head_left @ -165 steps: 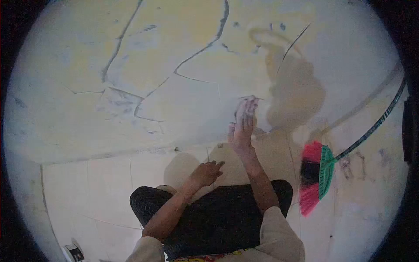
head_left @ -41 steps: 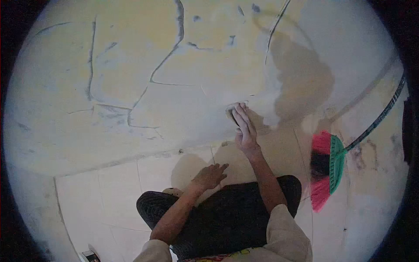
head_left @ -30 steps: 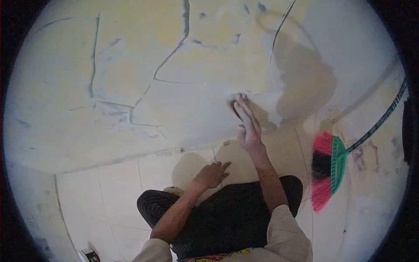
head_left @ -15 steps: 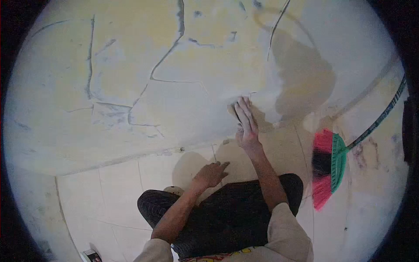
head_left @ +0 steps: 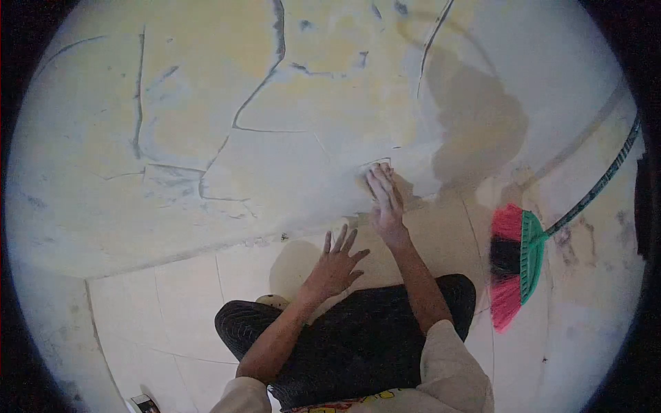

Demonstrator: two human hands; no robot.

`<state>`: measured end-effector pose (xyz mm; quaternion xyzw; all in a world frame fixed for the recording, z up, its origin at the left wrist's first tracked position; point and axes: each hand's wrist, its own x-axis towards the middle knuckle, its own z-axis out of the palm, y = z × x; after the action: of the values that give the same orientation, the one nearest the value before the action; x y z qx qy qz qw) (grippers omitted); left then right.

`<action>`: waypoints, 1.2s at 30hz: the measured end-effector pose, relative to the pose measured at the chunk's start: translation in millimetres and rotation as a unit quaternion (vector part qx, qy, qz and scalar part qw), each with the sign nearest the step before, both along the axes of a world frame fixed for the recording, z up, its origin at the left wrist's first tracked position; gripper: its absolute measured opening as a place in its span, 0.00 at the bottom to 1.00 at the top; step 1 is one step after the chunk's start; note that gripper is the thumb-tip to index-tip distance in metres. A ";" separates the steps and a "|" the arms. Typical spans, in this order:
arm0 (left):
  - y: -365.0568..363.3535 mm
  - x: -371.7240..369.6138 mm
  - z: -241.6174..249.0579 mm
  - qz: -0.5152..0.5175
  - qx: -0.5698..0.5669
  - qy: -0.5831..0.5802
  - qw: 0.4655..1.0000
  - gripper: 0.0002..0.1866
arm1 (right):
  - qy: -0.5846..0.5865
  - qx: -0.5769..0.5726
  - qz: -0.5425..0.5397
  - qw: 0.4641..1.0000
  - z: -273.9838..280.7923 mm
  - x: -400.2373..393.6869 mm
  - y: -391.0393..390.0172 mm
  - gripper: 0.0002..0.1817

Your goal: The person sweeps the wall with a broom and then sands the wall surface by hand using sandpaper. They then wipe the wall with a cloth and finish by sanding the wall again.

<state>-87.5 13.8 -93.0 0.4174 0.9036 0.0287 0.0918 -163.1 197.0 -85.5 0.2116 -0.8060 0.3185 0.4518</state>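
Observation:
Low on the cracked, patchy wall, my right hand presses a small flat pad or sheet against the surface. Only a corner of that piece shows above the fingertips, so I cannot make out what it is. My left hand is held over the tiled floor in front of my lap, fingers spread, with nothing in it. Dark trousers cover my crossed legs beneath both forearms.
A broom with red and black bristles and a green head leans at the right, its dark handle rising to the upper right. A small dark and white object lies at the bottom left. The wall meets the floor tiles diagonally.
My right hand has slid slightly down the wall. My left hand has moved up a little and its fingers have spread apart.

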 end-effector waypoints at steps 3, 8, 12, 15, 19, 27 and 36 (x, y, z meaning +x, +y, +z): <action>0.5 -4.7 0.3 0.009 0.035 -0.120 0.992 0.27 | -0.008 -0.066 0.048 0.997 34.7 0.4 -6.1 0.26; 0.7 1.9 -6.6 0.001 -0.063 -0.232 0.971 0.27 | 0.021 -0.014 -0.015 1.000 -19.3 -2.0 -3.5 0.26; -3.9 -1.7 -9.2 0.032 -0.014 -0.250 0.968 0.26 | -0.010 -0.089 0.034 0.995 31.1 3.1 -9.6 0.24; -4.5 -0.7 -6.3 0.037 -0.023 -0.252 0.967 0.26 | -0.014 -0.084 0.080 0.993 27.0 0.9 -3.0 0.22; -2.7 0.3 -8.8 0.034 -0.049 -0.238 0.969 0.26 | -0.013 -0.070 0.037 0.997 30.8 6.0 -12.4 0.21; 1.8 -4.1 8.3 0.048 -0.088 -0.264 0.959 0.26 | -0.005 -0.088 0.037 0.995 9.4 1.2 -9.9 0.20; -2.0 -1.6 -4.4 0.044 -0.088 -0.246 0.964 0.26 | -0.016 -0.098 0.052 0.994 18.3 3.8 -9.3 0.21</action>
<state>-89.1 11.8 -97.5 0.3471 0.8697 0.0554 0.3465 -159.3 187.6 -67.2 0.2027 -0.7659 0.4227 0.4401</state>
